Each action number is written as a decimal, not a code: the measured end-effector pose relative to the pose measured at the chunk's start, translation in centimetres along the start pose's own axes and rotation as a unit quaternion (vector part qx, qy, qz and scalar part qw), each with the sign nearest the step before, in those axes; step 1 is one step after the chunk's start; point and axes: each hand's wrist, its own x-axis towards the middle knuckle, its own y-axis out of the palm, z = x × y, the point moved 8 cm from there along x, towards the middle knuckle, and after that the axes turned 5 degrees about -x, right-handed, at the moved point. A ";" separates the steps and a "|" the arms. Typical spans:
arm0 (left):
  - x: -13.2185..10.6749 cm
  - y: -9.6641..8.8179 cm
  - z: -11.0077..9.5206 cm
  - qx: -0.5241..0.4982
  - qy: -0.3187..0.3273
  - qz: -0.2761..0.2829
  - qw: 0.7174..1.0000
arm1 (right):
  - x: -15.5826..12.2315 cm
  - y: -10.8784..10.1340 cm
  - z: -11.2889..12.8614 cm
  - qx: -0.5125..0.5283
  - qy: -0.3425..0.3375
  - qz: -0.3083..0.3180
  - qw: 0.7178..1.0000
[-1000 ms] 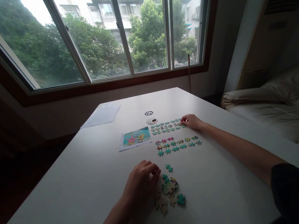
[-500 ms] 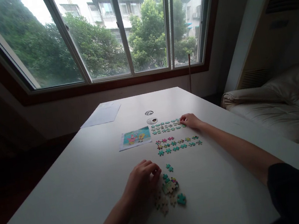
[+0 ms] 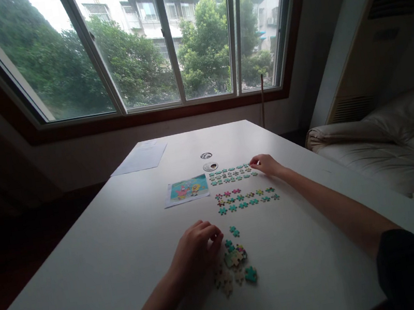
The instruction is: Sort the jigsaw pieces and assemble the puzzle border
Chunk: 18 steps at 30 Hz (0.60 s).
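My right hand [image 3: 267, 165] is at the right end of the far rows of jigsaw pieces [image 3: 229, 174], its thumb and forefinger pinched beside the last pieces. Anything between those fingertips is too small to make out. Nearer to me, my left hand [image 3: 196, 244] rests with curled fingers, just left of a loose heap of jigsaw pieces [image 3: 236, 258]; its palm is hidden. A separate green piece [image 3: 234, 231] lies beyond the heap. Two more rows of pieces [image 3: 243, 205], green below, with pink and yellow ones above, lie between the heap and the far rows.
A printed cartoon picture [image 3: 188, 189] lies left of the rows. Two round inset discs [image 3: 210, 166] show farther back on the white table [image 3: 108, 254]. Sheets of paper [image 3: 140, 158] lie at the far left corner. A sofa [image 3: 378, 143] stands to the right.
My right hand has shifted slightly to the right, and the pieces at the end of the far rows show more fully. My left hand stays in place.
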 end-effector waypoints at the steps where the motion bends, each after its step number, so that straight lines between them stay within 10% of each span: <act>1: 0.0 0.0 0.0 0.000 -0.001 0.003 1.000 | -0.6 -0.4 1.2 0.006 -0.013 -0.001 1.000; 9: -0.5 0.5 -1.6 0.000 0.022 0.074 0.997 | -13.1 0.6 14.8 0.132 -0.278 0.157 0.938; 18: -0.3 1.2 -2.1 0.007 0.015 0.058 0.998 | -14.3 1.5 15.3 0.097 -0.230 0.151 0.956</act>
